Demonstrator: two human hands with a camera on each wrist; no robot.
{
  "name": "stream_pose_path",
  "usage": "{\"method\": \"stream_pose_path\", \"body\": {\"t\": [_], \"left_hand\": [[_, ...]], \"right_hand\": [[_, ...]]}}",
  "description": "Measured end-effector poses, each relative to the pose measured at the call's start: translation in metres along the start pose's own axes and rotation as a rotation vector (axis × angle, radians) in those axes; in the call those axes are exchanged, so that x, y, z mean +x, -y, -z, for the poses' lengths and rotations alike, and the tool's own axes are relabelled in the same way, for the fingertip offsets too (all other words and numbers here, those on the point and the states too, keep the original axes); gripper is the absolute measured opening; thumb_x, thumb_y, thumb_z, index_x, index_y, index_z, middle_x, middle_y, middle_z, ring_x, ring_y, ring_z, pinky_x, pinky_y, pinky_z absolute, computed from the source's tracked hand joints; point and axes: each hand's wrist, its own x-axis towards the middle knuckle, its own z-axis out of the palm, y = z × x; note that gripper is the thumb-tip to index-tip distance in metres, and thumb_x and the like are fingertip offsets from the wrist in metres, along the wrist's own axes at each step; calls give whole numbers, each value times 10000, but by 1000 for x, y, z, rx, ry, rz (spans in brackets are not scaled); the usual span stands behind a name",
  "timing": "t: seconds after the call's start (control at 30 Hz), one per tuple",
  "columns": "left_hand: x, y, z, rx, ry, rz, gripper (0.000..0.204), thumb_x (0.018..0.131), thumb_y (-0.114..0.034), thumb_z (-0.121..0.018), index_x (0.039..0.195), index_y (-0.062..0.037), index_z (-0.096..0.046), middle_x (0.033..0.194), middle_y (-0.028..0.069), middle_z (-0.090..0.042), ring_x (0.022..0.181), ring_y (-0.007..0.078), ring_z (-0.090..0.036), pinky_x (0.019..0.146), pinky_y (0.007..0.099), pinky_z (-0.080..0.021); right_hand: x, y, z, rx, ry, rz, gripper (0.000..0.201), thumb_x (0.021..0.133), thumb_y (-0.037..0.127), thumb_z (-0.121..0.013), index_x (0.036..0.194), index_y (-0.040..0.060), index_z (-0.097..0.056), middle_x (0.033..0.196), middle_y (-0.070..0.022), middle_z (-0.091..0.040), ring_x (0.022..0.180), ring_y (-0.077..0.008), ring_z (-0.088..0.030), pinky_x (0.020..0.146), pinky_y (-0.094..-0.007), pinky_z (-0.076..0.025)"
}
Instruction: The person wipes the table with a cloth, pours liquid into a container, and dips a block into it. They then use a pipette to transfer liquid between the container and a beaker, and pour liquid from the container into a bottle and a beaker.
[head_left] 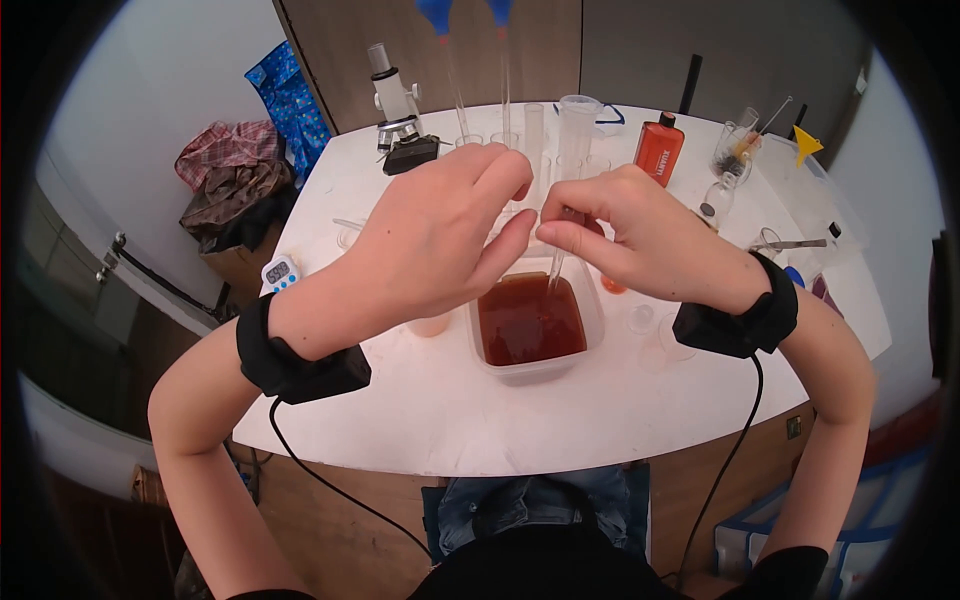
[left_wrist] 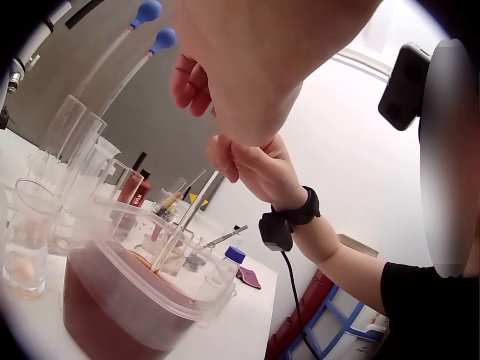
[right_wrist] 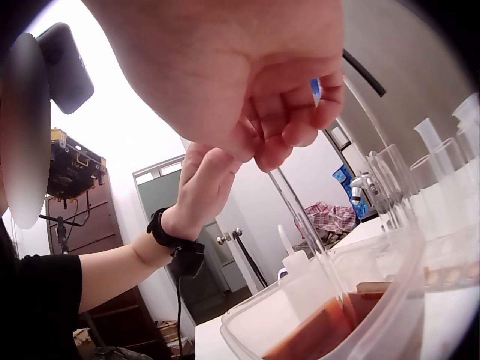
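A square clear plastic container [head_left: 592, 345] holds dark reddish-brown liquid [head_left: 530, 320]. My right hand [head_left: 640, 230] pinches a thin clear glass tube [head_left: 555, 268] above it; the tube slants down and its lower end is in the liquid. In the right wrist view, the tube [right_wrist: 300, 214] comes out beneath the curled fingers [right_wrist: 277, 150]. Close beside the right fingertips is my left hand [head_left: 430, 230], its thumb and forefinger bent and apart, with nothing visible between them. The left wrist view shows the container [left_wrist: 127, 300] below both hands.
Behind the container stand clear cylinders [head_left: 577, 130] and two blue-bulbed droppers [head_left: 500, 12]. A microscope [head_left: 395, 100] is at the back left, a timer [head_left: 280, 272] at the left edge. On the right are an orange bottle [head_left: 660, 148], a yellow funnel [head_left: 808, 146] and glassware.
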Motion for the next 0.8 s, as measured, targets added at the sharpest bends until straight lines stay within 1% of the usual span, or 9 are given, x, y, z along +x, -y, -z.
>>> {"method": "stream_pose_path", "body": {"t": [0.1,0.2,0.27,0.37,0.5,0.57,0.6,0.7,0.8], "left_hand": [[13,6,-8,-138,-1,-4,198,796,-71,-555,967,3,-486,892,155,-525,788,304,-538,676,331,-452],[17,13,-13,-288,78,15,231,819,-79,-521,1027,11,-477,968,173,-521,885,307,-527,781,345,-434],[15,17,-16,-441,182,182,311,827,-140,-552,1082,17,-471,1049,171,-517,959,302,-524,850,357,-415],[9,24,-22,-601,259,245,424,829,-224,-586,1156,12,-454,1149,174,-486,1040,304,-506,915,362,-384],[11,22,-26,-758,257,192,538,802,-291,-640,1187,19,-427,1112,209,-477,1006,348,-507,839,362,-433],[11,24,-29,-547,149,126,484,802,-206,-664,1192,-16,-449,1173,155,-494,1028,261,-531,868,338,-428],[11,24,-27,-553,151,135,484,802,-206,-664,1192,-16,-449,1173,155,-494,1028,261,-531,868,338,-428],[9,22,-27,-556,141,292,474,736,-167,-747,1102,-20,-484,959,77,-603,856,178,-594,768,287,-468],[6,21,-28,-737,269,398,453,727,-150,-754,1067,-22,-484,926,73,-611,812,177,-599,742,280,-479]], "right_hand": [[3,-4,3,37,43,7,187,855,140,-553,821,-35,-608,648,-176,-600,574,-294,-585,555,-345,-453],[6,-21,-4,48,82,133,175,844,132,-562,804,-27,-624,662,-173,-613,588,-301,-595,575,-349,-467],[11,-23,0,24,141,84,169,838,129,-567,785,-15,-637,674,-171,-623,608,-299,-606,603,-347,-482],[18,-31,2,85,220,62,145,816,121,-576,772,-2,-639,655,-164,-617,608,-292,-603,613,-348,-483],[22,-39,-6,126,177,36,117,778,115,-586,759,10,-635,619,-144,-603,583,-283,-592,597,-345,-479],[23,-43,-6,114,97,63,100,769,108,-598,745,13,-617,593,-128,-590,542,-275,-577,548,-331,-465],[21,-43,-4,122,104,59,100,769,108,-598,745,13,-617,593,-128,-590,542,-275,-577,548,-331,-465],[15,-40,3,119,85,-56,83,762,71,-616,752,24,-547,568,-114,-571,495,-251,-555,486,-295,-418],[12,-37,5,213,103,-130,112,771,71,-616,785,24,-516,567,-113,-572,493,-239,-553,476,-290,-410]]}}
